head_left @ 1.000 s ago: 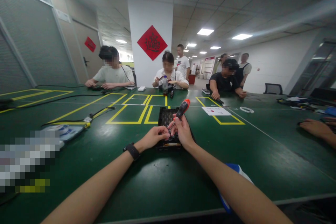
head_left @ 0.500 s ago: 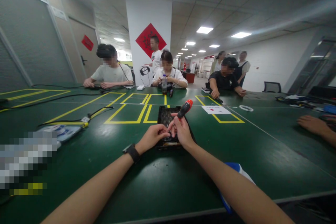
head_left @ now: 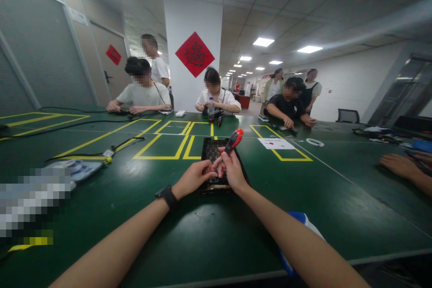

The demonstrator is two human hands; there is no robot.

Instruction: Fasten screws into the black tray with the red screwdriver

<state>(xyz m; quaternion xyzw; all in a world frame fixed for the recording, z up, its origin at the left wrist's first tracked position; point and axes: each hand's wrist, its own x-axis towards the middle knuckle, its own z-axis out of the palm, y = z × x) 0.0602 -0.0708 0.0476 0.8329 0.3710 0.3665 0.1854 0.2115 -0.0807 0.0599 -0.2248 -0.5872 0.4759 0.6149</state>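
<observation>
A red and black screwdriver [head_left: 233,141] slants up out of my right hand [head_left: 232,170], its handle resting against the fingers and its shaft pointing down to the left. My left hand [head_left: 198,174], below a dark wristwatch, has its thumb and fingers pinched close to my right fingertips. Whatever lies between those fingertips is too small to make out. Under both hands is a black open tray [head_left: 206,147] with a textured, shiny inside, on the green table [head_left: 162,234]. My hands hide much of the tray's inside.
A paper sheet [head_left: 276,144] and a white ring [head_left: 315,142] lie to the right. On the left are a cable [head_left: 128,144] and a clear bag [head_left: 81,168]. A blue and white item [head_left: 300,220] sits under my right forearm. Another person's hand [head_left: 398,165] rests at far right. People sit opposite.
My hands stay over the tray with the screwdriver in the right one, shifting only slightly. In the background, a standing person has moved left.
</observation>
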